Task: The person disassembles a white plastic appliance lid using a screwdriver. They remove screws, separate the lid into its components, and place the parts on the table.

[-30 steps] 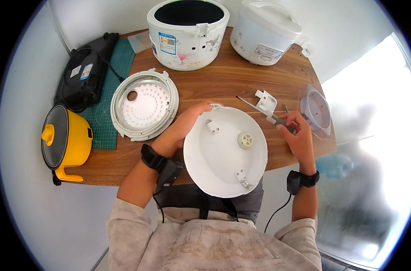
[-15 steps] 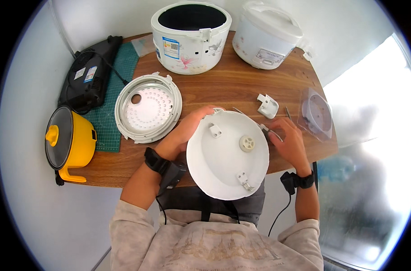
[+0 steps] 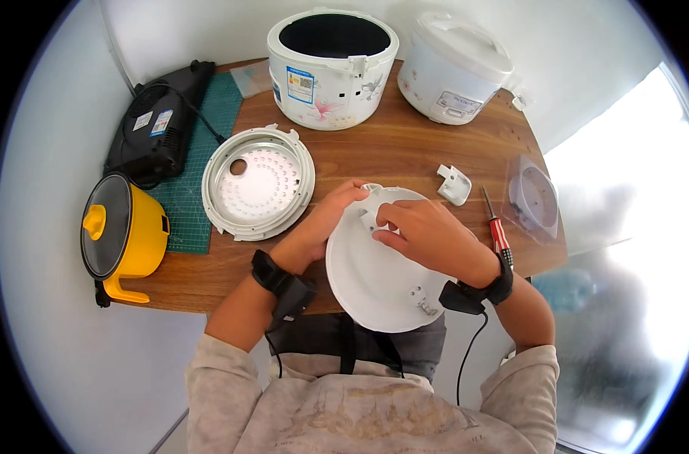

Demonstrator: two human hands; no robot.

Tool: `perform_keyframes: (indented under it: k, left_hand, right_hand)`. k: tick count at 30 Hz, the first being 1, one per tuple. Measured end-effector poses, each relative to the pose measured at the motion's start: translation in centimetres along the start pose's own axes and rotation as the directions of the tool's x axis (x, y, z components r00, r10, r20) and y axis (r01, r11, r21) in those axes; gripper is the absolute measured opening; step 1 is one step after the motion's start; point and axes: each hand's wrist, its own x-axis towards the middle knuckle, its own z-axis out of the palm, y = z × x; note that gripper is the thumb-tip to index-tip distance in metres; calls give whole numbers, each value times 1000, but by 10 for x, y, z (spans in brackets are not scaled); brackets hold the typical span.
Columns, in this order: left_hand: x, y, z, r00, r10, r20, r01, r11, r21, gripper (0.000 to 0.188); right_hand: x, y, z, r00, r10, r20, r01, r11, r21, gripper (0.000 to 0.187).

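A round white plastic lid shell (image 3: 367,291), hollow side up, is tilted over the table's near edge above my lap. My left hand (image 3: 331,216) grips its upper left rim, fingers tucked behind. Over the shell, my right hand (image 3: 420,233) is closed with thumb and fingers curled together beside a small white bracket (image 3: 367,221). Whatever those fingertips hold, if anything, is hidden. Near the shell's lower right edge shows another small bracket with a metal clip (image 3: 420,299). The right hand and forearm cover the round wheel-like part.
A red-handled screwdriver (image 3: 498,231), a white plastic cover piece (image 3: 454,186) and a bagged disc (image 3: 536,193) lie at right. To the left sit a perforated inner lid (image 3: 231,216), yellow pot (image 3: 144,231) and black appliance (image 3: 159,129). Behind stand an open rice cooker (image 3: 333,106) and closed one (image 3: 450,79).
My right hand has moved left from the shell's right edge to over the bracket, uncovering the screwdriver. The small grey item at its fingers is out of sight. My left hand keeps its hold.
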Motion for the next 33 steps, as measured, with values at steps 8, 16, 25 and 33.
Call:
perform_keyframes:
  k: [8,16,25,33]
  left_hand:
    - [-4,-7,5,999,45,-20,-45,999,19,30]
    - [-6,-8,8,999,48,-11,-48,998,51,30]
    - [-5,-7,8,999,49,-4,-48,996,75,32]
    - [-5,-7,10,998,65,-14,-64,995,73,31]
  right_hand:
    - [9,0,15,998,-50,-23,48,994,-99,17]
    - [13,9,20,995,-82,56,87,992,-87,9]
    - [5,-8,8,993,-54,-108,61,996,65,11]
    - [7,0,16,994,-105,21,107,990,-95,11]
